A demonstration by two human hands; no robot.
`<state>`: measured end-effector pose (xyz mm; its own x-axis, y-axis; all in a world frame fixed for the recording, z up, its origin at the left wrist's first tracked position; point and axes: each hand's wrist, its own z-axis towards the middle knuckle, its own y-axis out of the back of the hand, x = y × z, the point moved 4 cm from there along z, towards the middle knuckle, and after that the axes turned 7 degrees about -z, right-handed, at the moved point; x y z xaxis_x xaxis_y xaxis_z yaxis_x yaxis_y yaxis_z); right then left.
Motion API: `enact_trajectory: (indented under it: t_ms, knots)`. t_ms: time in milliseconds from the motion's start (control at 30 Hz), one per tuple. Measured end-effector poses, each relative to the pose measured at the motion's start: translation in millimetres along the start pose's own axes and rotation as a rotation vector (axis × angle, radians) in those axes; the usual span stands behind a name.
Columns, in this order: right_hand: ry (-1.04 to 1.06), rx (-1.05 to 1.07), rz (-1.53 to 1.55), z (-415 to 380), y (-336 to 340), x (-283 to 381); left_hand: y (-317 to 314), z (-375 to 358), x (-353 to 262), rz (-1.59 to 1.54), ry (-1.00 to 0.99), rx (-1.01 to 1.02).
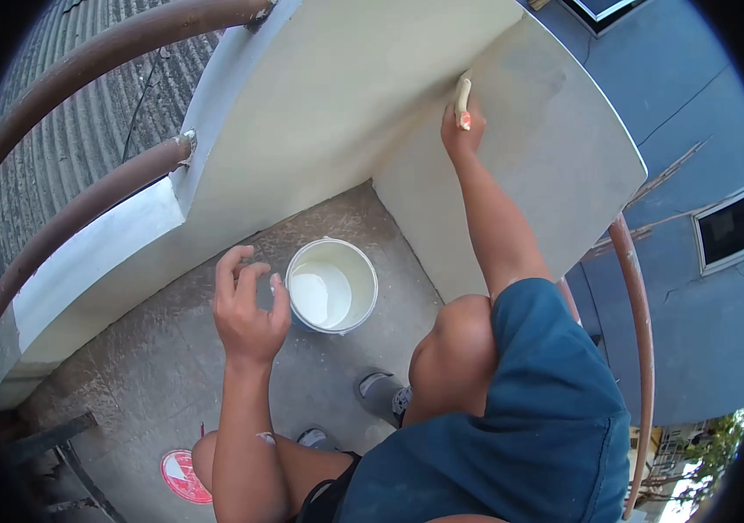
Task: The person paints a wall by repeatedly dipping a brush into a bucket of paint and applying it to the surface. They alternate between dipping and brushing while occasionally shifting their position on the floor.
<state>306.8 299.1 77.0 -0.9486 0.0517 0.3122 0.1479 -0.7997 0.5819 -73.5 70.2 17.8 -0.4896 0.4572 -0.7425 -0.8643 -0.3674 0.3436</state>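
My right hand (463, 131) is wrapped round the pale handle of a paintbrush (464, 91), whose near end is orange-red. It is held up at the inner corner of the low wall, where the cream panel (363, 78) meets the greyer side panel (546, 131); the bristles are hardly visible. My left hand (250, 305) hovers in the air with its fingers apart and bent, holding nothing. Just to its right stands a white bucket (375, 301) with white paint (324, 292) inside.
A red and white round lid (186, 475) lies on the grey floor (154, 375) by my knee. Brown metal rails (84, 192) curve along the left, and another rail (638, 314) rises at the right. A dark metal frame (76, 471) stands at lower left.
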Motion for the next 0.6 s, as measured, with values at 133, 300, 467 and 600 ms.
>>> enact_trajectory:
  t_ms: [133,300,467,600]
  knots:
    - [-0.102,0.224,-0.067,-55,-33,-13,2,-6,7,0.041,-0.002,0.012]
    - [-0.226,0.167,-0.069,-44,-35,-26,-1,-12,14,0.068,0.015,0.049]
    - [-0.183,-0.037,0.256,8,19,6,-9,-12,13,0.007,0.036,0.079]
    - [-0.054,-0.106,0.151,-7,8,-4,-15,-11,12,-0.003,0.005,0.082]
